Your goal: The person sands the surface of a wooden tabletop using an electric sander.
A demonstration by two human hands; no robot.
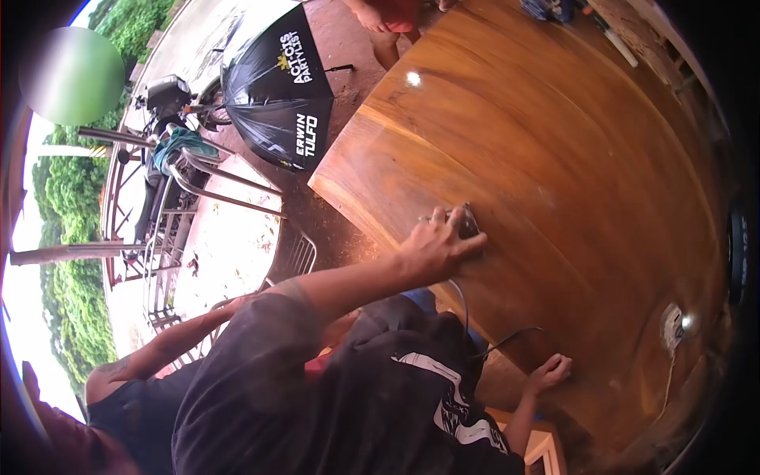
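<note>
My left hand (438,244) is clamped over the top of a dark corded sander (470,222), which rests on a wide brown wooden slab (554,198) near its edge. Fingers and thumb cover much of the tool, and a dark cable (465,305) runs down from it toward my shirt. Lower right, my right hand (552,370) leans on the slab's near edge with its fingers curled in. I see nothing held in it. A loop of dark cable (514,336) lies just above that hand.
Another person (150,348) is close on my left; someone's hand (372,17) shows beyond the slab. A black umbrella (277,91), metal-framed chair (226,190) and motorcycle (154,158) stand left. A pale device (673,324) with a yellowish cord lies at right.
</note>
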